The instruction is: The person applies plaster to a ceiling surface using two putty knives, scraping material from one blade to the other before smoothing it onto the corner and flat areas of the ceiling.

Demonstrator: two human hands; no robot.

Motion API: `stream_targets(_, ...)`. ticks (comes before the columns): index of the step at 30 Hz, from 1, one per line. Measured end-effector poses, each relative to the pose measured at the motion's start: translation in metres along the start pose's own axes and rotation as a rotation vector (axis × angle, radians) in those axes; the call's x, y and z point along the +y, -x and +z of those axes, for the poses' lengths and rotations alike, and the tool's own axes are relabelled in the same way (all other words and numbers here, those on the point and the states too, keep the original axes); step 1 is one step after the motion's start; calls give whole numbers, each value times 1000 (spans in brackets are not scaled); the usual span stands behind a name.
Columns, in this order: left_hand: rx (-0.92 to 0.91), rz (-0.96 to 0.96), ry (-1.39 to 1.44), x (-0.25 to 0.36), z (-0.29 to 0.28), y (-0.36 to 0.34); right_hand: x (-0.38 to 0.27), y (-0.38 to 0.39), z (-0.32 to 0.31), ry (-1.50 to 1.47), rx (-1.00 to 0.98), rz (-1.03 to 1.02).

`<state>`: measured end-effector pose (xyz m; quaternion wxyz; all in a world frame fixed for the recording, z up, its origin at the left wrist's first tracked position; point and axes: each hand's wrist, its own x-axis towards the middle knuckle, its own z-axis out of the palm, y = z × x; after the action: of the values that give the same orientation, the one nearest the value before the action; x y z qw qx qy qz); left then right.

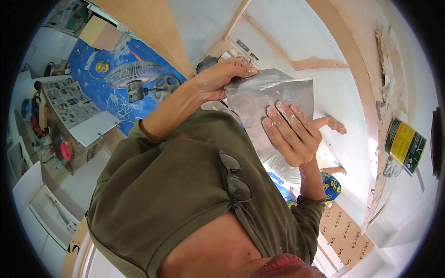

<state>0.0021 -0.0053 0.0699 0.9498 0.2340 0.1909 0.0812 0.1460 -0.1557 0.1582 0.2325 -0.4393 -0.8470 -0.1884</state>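
Observation:
My left hand (218, 78) pinches a grey metal putty blade (264, 75) at its left end, thumb on top. Below it, a second broad grey metal face (250, 113) slopes toward me, and a ragged line of white putty runs where the two meet. Whether these are two separate blades is hard to make out. Across the lower face, my right hand (294, 134) lays its fingers, held close together; the thumb is hidden behind. White smears mark the fingertips of my right hand.
Behind my right arm, another person's hand (336, 125) and blue-yellow patterned clothing (332, 186) show. A fan (134, 76) stands on blue floor covering (85, 83) at left, near a newspaper-covered bench (69, 99). A yellow-green container (404, 146) is at right.

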Motion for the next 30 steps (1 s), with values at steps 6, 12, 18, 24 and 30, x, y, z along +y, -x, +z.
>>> stream_targets(6,34,-8,45,-5,2,-4,-2,9,-2,-5,-1,-2)
stream_targets(12,36,97,86,8,1,7,-6,22,-7,-97,-50,98)
stream_targets(18,121,134,-461,22,-16,10,27,-19,-48,-424,30,592)
stream_targets(24,22,-87,-751,29,-18,6,56,-27,-12,-561,-325,468)
stream_targets(30,14,-221,-605,22,-11,0,50,-23,-1,-624,-463,634)
